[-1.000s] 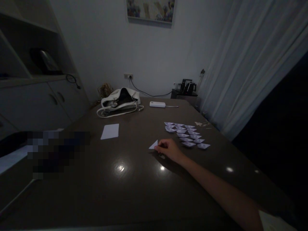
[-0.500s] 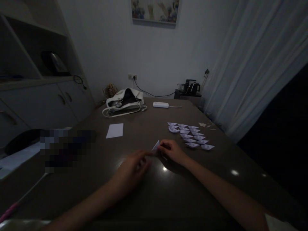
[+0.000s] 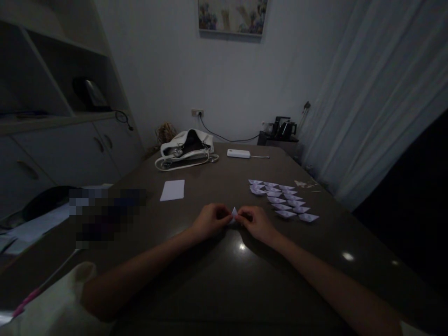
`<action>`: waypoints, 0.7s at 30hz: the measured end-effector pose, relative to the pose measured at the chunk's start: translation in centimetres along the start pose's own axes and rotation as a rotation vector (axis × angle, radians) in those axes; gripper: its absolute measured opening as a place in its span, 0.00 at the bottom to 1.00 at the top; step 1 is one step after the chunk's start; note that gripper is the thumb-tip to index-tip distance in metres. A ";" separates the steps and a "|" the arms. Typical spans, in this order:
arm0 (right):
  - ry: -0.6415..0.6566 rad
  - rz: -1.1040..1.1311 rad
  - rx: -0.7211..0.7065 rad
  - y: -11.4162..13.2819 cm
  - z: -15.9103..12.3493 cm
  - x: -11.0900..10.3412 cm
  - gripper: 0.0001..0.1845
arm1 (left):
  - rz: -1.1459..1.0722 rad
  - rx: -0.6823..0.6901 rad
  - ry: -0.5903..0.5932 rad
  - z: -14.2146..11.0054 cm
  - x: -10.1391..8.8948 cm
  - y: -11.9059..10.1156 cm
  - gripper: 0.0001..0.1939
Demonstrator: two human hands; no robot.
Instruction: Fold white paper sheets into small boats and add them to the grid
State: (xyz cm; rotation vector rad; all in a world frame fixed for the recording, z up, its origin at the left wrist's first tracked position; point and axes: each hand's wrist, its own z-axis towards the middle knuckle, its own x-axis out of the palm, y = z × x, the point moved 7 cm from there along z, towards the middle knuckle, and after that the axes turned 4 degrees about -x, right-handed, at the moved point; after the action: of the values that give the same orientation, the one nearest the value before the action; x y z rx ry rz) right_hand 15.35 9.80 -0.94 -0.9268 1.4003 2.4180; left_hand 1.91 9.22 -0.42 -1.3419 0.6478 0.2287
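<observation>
Between my two hands, low over the table, is a small folded white paper (image 3: 234, 213) with a pointed tip facing up. My left hand (image 3: 212, 220) pinches its left side with thumb and fingertips. On the opposite side, my right hand (image 3: 257, 223) grips it in the same way. The fingers cover much of the paper's lower part. Just right of my right hand, several small white paper boats (image 3: 279, 206) stand in rows. To the left, a stack of white paper sheets (image 3: 172, 190) lies flat on the brown table (image 3: 210, 289).
A white handbag (image 3: 189, 147) sits at the far left of the table. Near the back lies a white power bank (image 3: 238, 153) with a short cable. Paper scraps (image 3: 304, 184) are by the right edge. A blurred-out patch (image 3: 112, 214) covers something at left.
My left hand has come in from the lower left and taken hold of the folded paper, which my right hand held alone before. The view has turned slightly left.
</observation>
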 end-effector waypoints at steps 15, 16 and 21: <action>-0.102 0.275 0.054 -0.8 0.4 -0.6 0.07 | -0.436 0.035 0.122 1.6 0.8 0.9 0.16; -0.117 0.310 0.060 -0.9 0.4 -0.6 0.08 | -0.453 0.032 0.118 1.6 0.9 1.0 0.16; -0.092 0.336 0.052 -0.9 0.3 -0.1 0.09 | -0.503 0.005 0.066 1.5 1.1 1.7 0.19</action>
State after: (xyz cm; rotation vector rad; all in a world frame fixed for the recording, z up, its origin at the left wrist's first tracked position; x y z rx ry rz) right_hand 15.73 10.58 -1.38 -0.5988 1.6907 2.6025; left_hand 2.37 10.86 -2.30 -1.4667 0.3471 -0.2241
